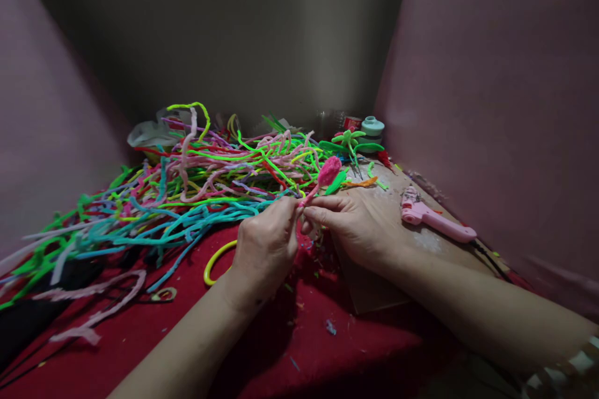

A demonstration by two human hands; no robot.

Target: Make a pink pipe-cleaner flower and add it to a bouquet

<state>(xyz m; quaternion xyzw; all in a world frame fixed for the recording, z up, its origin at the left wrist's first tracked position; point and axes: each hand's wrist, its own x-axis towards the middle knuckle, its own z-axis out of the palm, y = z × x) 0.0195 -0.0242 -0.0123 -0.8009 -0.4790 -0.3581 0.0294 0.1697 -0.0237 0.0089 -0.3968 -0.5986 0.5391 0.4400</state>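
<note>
A pink fuzzy flower bud [329, 171] on a thin pink stem stands up between my two hands. My left hand [269, 240] is closed round the lower stem, its fingertips mostly turned away from view. Thumb and forefinger of my right hand [349, 224] pinch the same stem from the right. Just behind the right fingers, a green leaf piece [336, 182] lies beside the bud. A big heap of coloured pipe cleaners [224, 168] spreads behind and to the left of my hands.
A pink glue gun [437, 222] with a black cord lies on a brown board [397, 199] at right. Behind it are a green flower shape [349, 140] and a pale blue container [372, 126]. A yellow ring [211, 265] lies on the red cloth [187, 336].
</note>
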